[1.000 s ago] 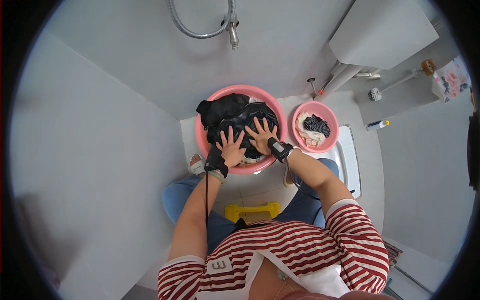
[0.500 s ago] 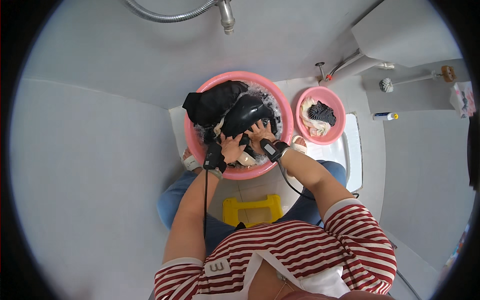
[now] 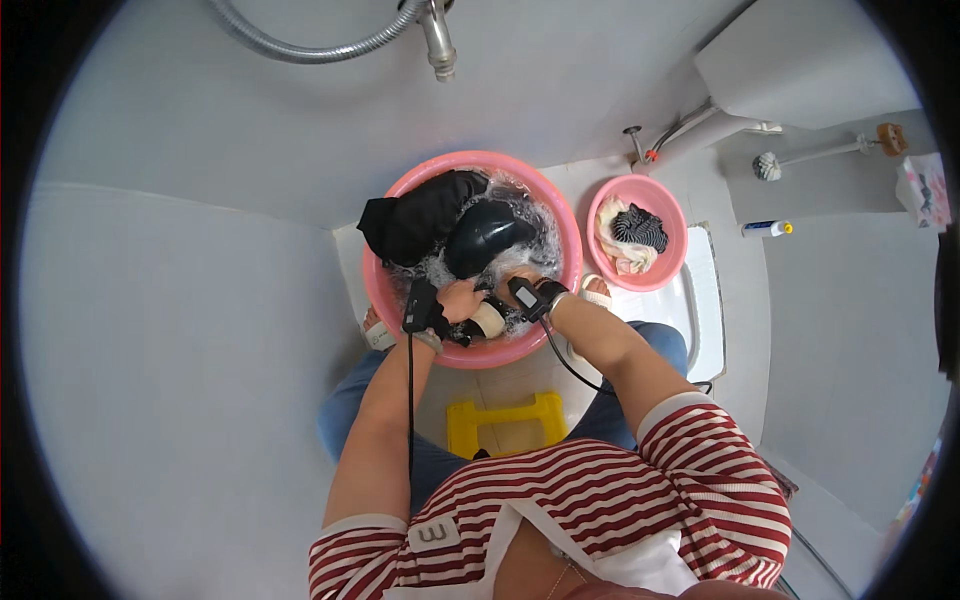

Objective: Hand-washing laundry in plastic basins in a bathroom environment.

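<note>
A large pink basin holds soapy water and soaked dark laundry. My left hand is curled closed on black wet cloth in the near part of the basin. Next to it, my right hand dips into the suds, its fingers hidden by foam and water. A cream-coloured piece shows between and below the hands. Beyond them, a black garment is heaped at the far left, and a shiny black bulge of wet fabric rises from the water. Black devices with cables are strapped to both wrists.
To the right stands a smaller pink basin with cream and dark striped clothes, beside a white squat toilet. A yellow stool is between my legs. A tap juts from the far wall. A white bottle lies further right.
Both hands were spread on top of the laundry. The left has now curled closed, and the right has sunk into the suds. Foamy water has risen around the black bulge.
</note>
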Demonstrator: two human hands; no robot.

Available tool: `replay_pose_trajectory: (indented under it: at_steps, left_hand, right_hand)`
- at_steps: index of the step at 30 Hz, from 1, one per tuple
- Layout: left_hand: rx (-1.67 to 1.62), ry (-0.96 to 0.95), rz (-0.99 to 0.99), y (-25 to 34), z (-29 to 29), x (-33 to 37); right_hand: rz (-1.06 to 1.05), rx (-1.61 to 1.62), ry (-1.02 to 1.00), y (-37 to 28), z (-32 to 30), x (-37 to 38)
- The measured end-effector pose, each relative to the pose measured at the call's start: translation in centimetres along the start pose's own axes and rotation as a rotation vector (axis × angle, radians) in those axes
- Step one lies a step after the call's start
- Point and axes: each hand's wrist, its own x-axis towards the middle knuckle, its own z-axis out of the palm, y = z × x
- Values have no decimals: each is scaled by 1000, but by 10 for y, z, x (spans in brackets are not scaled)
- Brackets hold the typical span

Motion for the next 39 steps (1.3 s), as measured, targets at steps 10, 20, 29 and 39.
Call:
replay_pose_trajectory:
  at_steps: [10, 20, 29, 39]
  left_hand:
    - [-1043, 277, 298, 60, -101, -111]
    - [-1628, 85, 864, 153, -149, -206]
    - [-1000, 490, 554, 65, -86, -105]
    - [-738, 334, 627, 68, -91, -69]
  right_hand:
    - [69, 377, 588, -42, -174, -108]
    - [-330, 434, 995, -169, -251, -153]
    - [-48, 1609, 949, -112, -192, -113]
    - [-221, 2066, 891, -86, -276, -107]
